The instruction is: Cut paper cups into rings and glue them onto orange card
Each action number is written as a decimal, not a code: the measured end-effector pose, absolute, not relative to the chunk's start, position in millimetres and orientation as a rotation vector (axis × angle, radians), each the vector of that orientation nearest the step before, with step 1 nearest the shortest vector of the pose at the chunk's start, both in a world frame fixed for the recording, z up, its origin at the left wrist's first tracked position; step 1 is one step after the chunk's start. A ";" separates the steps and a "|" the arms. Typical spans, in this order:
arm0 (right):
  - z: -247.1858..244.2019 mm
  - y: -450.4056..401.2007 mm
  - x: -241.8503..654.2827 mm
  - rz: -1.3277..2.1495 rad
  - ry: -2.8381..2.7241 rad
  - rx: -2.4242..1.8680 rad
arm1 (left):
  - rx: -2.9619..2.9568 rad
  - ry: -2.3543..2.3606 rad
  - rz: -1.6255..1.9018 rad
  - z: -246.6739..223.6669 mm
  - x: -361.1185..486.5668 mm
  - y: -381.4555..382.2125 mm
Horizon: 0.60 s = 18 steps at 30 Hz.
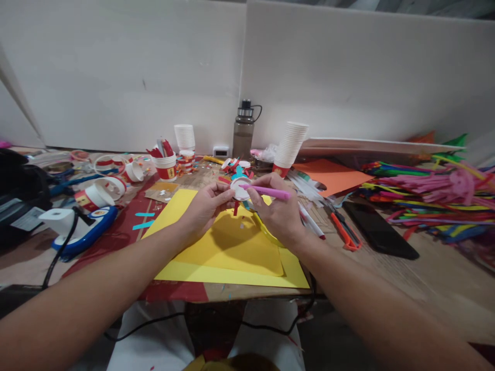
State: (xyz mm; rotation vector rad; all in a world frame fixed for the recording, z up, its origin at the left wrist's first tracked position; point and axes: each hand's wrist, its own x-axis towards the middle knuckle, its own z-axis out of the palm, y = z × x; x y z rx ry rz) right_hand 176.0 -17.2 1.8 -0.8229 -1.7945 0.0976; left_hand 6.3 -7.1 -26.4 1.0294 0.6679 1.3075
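Observation:
Between my two hands is a small round white paper-cup base [240, 190] with blue and red paper strips sticking out around it. My left hand [207, 206] pinches its left edge between thumb and fingers. In my right hand [278, 211] is a pink-purple marker pen [270, 191], its tip end over the white disc; whether it touches the disc I cannot tell. Yellow paper sheets [224, 252] lie flat below both hands. A yellow ring-shaped piece [266, 232], partly hidden, sits beneath my right hand.
Stacked paper cups [292, 147] and a water bottle [243, 136] stand at the back. On the right lie orange-handled scissors [344, 232], a black phone [379, 229] and colourful pipe cleaners [436, 190]. A blue-and-white device [85, 232], cut cups [96, 196] and blue strips [144, 220] are on the left.

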 end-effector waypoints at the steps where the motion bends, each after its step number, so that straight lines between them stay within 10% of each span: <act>1: 1.2 -17.1 175.9 0.103 -1.800 -0.823 | 1.040 0.673 1.300 -26.7 6.3 -7.3; 18: 3.6 -16.7 177.8 0.055 -1.791 -0.866 | 1.058 0.698 1.278 -24.1 7.3 -10.0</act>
